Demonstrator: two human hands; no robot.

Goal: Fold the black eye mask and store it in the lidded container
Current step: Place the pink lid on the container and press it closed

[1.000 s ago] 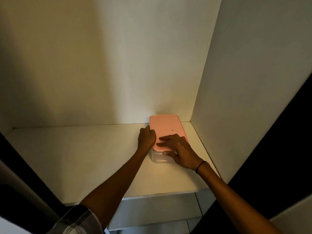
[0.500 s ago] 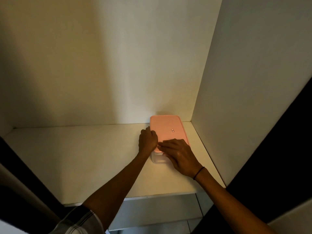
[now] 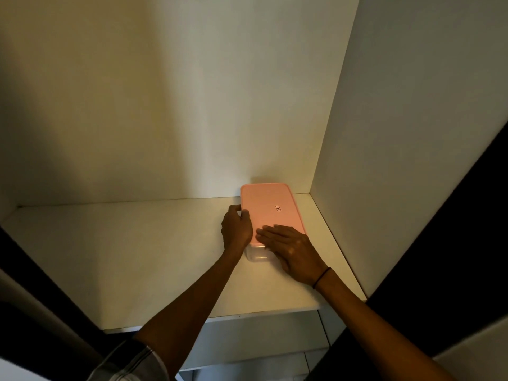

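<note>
So the container (image 3: 258,253) sits on the white shelf (image 3: 137,257), pushed toward the back right corner, with its pink lid (image 3: 270,207) on top. The person's left hand (image 3: 236,229) is curled against the lid's left edge, fingers hooked over the rim up near the far corner. It's not wrapped round anything, more bracing or pinching at the edge. The right hand (image 3: 291,248) lies flat and open, palm down, fingers spread across the near end of the lid, right next to the left hand's knuckles.

The black eye mask? Nowhere to be seen. The clear body only peeks out below the palms and it's too dim and covered to tell whether anything is inside. So either it's already tucked in and this is the lid being pressed shut, or the lid is about to come off. Honestly can't tell which from the hands alone, though a flat palm pushing down reads more like sealing than prying.

If it's sealing, the next bit needs even pressure worked along the rim away from the palms, toward the far end, with the left hand keeping the box from sliding. If it's opening, the fingers at the left edge need to get under the lip and lift.
</note>
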